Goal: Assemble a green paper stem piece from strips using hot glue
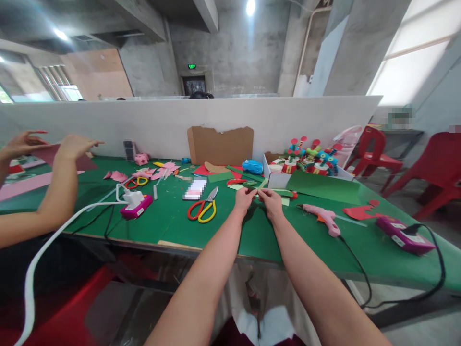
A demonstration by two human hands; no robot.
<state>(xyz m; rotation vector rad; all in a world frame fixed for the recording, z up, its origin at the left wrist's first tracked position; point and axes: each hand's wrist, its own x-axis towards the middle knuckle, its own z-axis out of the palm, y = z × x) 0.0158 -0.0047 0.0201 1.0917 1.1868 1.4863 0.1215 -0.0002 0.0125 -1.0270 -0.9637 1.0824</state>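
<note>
My left hand (pixel 245 198) and my right hand (pixel 271 200) meet over the green table (pixel 234 240), fingertips closed in a pinch. A light green paper strip (pixel 264 183) sticks up between them, both hands gripping it. Just beyond my fingers lies a dark green folded paper piece (pixel 249 183), beside a red object (pixel 236 182) whose kind I cannot make out. Left of my left hand rest scissors (pixel 203 207) with one red and one yellow handle, blades partly apart. A pink glue gun (pixel 324 217) lies to the right of my right hand.
A white box (pixel 284 181) of colourful paper figures stands behind. Green paper (pixel 322 186) leans before it. A purple power strip (pixel 405 234) with a cable sits right, another (pixel 136 207) left. A phone (pixel 195 189) lies near the scissors. At left, a co-worker's hands hold pink paper (pixel 50 154).
</note>
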